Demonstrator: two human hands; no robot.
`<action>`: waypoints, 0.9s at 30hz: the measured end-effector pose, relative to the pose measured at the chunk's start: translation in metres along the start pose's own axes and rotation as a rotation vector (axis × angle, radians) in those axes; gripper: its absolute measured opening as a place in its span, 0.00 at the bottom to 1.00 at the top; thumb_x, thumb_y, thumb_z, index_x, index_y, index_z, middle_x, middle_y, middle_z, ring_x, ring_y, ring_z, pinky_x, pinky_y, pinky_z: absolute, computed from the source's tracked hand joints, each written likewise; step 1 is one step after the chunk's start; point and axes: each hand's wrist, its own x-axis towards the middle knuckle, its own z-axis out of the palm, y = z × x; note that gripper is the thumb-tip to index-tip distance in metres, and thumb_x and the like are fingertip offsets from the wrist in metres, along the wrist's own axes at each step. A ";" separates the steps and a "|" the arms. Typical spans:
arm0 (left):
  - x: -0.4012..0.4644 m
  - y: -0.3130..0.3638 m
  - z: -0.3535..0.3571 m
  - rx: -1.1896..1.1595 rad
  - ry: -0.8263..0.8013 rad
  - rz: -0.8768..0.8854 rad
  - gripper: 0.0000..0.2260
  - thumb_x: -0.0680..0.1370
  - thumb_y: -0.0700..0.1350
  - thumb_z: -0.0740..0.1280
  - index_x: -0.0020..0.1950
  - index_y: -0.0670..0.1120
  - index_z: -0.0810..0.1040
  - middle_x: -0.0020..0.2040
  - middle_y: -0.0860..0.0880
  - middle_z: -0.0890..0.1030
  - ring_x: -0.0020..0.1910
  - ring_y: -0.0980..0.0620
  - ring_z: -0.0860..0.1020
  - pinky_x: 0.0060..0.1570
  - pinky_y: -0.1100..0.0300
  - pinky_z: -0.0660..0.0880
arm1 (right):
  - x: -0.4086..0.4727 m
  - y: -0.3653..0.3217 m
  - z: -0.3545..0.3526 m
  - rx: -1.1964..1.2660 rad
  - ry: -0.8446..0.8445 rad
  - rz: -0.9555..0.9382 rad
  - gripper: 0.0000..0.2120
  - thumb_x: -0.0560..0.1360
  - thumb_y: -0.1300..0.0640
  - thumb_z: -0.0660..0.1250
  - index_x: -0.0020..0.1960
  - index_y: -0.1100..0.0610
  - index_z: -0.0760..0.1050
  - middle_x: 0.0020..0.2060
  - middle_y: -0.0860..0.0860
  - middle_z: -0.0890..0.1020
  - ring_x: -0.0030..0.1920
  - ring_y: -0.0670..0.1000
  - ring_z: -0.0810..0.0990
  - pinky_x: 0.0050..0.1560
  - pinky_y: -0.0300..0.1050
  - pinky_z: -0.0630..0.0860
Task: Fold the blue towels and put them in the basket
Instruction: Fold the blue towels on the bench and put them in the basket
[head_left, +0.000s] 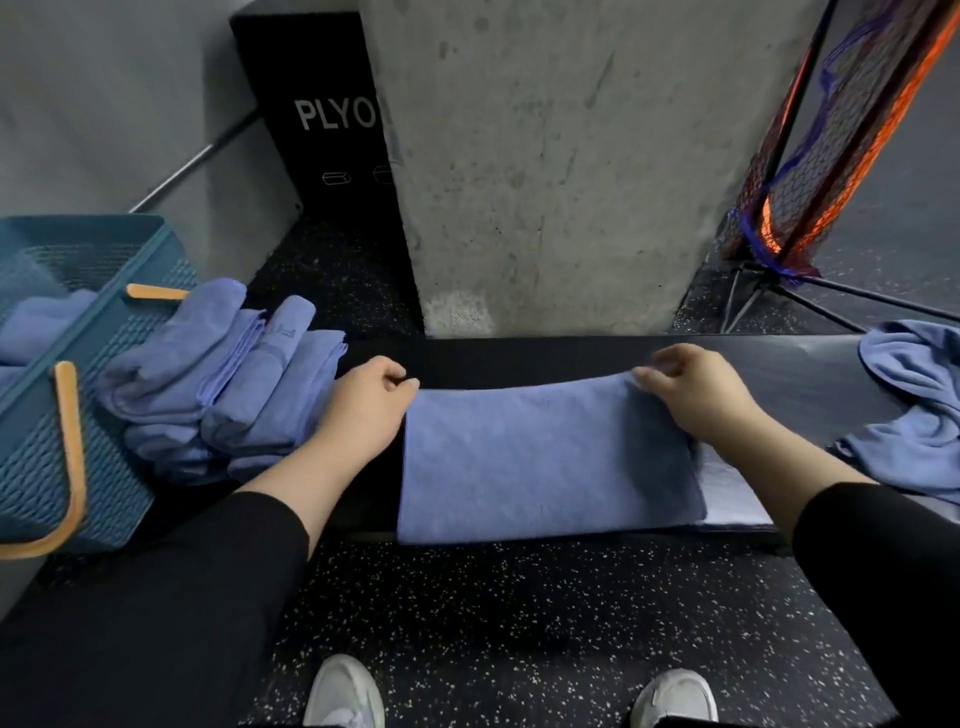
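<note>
Speckled black rubber flooring (519, 623) fills the foreground, two white shoes (343, 696) planted at 6 o'clock, as a person in black sleeves folds laundry on a low dark bench (810, 374). At centre lies the blue towel (545, 457), folded to a flat rectangle, its near edge level with the bench's front lip. The left hand (363, 405), at 9 o'clock of the cloth, pinches the far-left corner between curled fingers and thumb; the right hand (696, 389), at 2 o'clock, grips the far-right corner, its outline blurred. A paler layer (737, 499) shows beneath the towel at 4 o'clock, so the halves may not be square, and a fold made now could lock in that offset. With the cloth sitting at the very lip, a pull toward the body would likely drag it onto the floor. At 9 o'clock, a stack of folded towels (223, 384) leans against the teal basket (78, 415), which already holds more; the stack looks loose and could slump if the left forearm brushes it. At 3 o'clock waits an unfolded towel (919, 410), near enough to snag a swinging right elbow. Beyond stand a concrete pillar (561, 166) and a black box (322, 114) lettered "PLYO".
</note>
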 end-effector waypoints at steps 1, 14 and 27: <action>0.000 0.001 0.004 0.138 0.042 0.040 0.14 0.80 0.52 0.66 0.64 0.49 0.78 0.57 0.47 0.80 0.56 0.45 0.78 0.57 0.46 0.76 | 0.003 0.000 0.004 -0.115 0.024 -0.003 0.22 0.76 0.46 0.72 0.65 0.57 0.76 0.55 0.56 0.80 0.57 0.59 0.78 0.56 0.52 0.74; -0.026 0.011 0.033 0.392 -0.280 0.620 0.16 0.81 0.56 0.64 0.69 0.60 0.76 0.69 0.60 0.71 0.71 0.57 0.65 0.70 0.55 0.57 | -0.056 -0.028 0.033 -0.669 -0.363 -0.341 0.17 0.78 0.41 0.64 0.62 0.49 0.75 0.59 0.50 0.73 0.58 0.54 0.75 0.50 0.48 0.73; -0.041 0.000 0.016 0.520 -0.254 0.429 0.17 0.83 0.56 0.58 0.71 0.55 0.72 0.71 0.57 0.70 0.69 0.52 0.68 0.65 0.50 0.67 | 0.000 -0.032 0.069 -0.755 -0.285 -0.381 0.27 0.85 0.49 0.53 0.82 0.52 0.51 0.81 0.46 0.52 0.81 0.50 0.49 0.75 0.69 0.41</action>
